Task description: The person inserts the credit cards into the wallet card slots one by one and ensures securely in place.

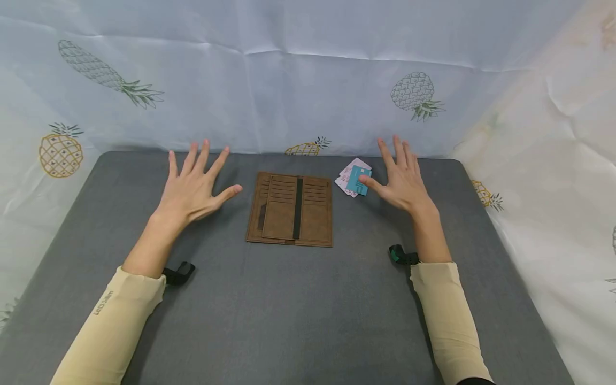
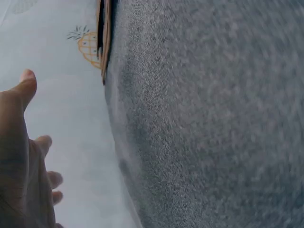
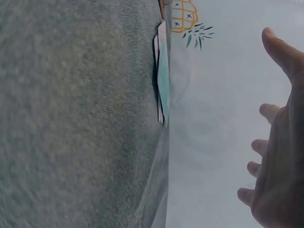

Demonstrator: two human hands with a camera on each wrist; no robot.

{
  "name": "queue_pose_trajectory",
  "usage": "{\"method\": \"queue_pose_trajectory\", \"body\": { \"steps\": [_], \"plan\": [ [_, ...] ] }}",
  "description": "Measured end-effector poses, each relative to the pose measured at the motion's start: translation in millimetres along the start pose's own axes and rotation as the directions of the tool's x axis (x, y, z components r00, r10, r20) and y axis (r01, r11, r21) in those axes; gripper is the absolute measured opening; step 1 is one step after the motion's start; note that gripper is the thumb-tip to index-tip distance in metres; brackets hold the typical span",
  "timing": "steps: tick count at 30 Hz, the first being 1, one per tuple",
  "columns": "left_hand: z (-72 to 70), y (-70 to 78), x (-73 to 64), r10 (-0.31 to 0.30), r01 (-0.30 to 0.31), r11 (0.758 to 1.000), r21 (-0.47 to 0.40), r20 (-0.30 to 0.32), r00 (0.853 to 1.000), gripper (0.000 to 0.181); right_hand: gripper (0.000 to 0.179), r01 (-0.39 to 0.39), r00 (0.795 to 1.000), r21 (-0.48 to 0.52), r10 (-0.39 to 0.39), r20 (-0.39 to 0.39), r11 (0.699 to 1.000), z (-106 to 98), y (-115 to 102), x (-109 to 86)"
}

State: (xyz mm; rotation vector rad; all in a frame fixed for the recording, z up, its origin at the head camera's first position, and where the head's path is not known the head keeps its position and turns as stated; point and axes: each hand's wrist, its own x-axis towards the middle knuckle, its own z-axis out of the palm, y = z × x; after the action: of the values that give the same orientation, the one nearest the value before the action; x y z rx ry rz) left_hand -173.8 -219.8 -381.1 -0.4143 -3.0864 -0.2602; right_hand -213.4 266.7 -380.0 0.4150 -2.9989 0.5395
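Note:
A brown wallet (image 1: 290,208) lies opened flat in the middle of the grey table (image 1: 289,299), its card slots facing up. Just right of it is a small pile of cards (image 1: 354,178), a teal one on top of pink and white ones; the same cards (image 3: 162,80) show edge-on in the right wrist view. My left hand (image 1: 194,184) hovers palm down with spread fingers to the left of the wallet, holding nothing. My right hand (image 1: 401,179) is spread open too, its thumb tip close to the teal card. The wallet's edge (image 2: 104,38) appears in the left wrist view.
A pale cloth (image 1: 308,80) printed with pineapples hangs behind the table and along its right side. Black wrist straps (image 1: 178,274) sit at the cuffs of both cream sleeves. The table's near half is bare grey fabric.

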Motion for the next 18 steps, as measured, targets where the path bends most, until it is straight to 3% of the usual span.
{"method": "queue_pose_trajectory", "body": {
  "steps": [9, 18],
  "plan": [
    [4.6, 10.3, -0.7, 0.036, -0.026, 0.987, -0.161, 0.058, 0.998, 0.091, 0.107, 0.065, 0.998, 0.048, -0.064, -0.018, 0.997, 10.6, 2.1, 4.7],
    [16.1, 19.6, 1.8, 0.081, -0.049, 0.927, -0.372, 0.071, 0.994, 0.086, 0.094, 0.049, 0.997, 0.152, -0.057, 0.055, 0.987, 20.3, 1.2, 7.5]
  ]
}}
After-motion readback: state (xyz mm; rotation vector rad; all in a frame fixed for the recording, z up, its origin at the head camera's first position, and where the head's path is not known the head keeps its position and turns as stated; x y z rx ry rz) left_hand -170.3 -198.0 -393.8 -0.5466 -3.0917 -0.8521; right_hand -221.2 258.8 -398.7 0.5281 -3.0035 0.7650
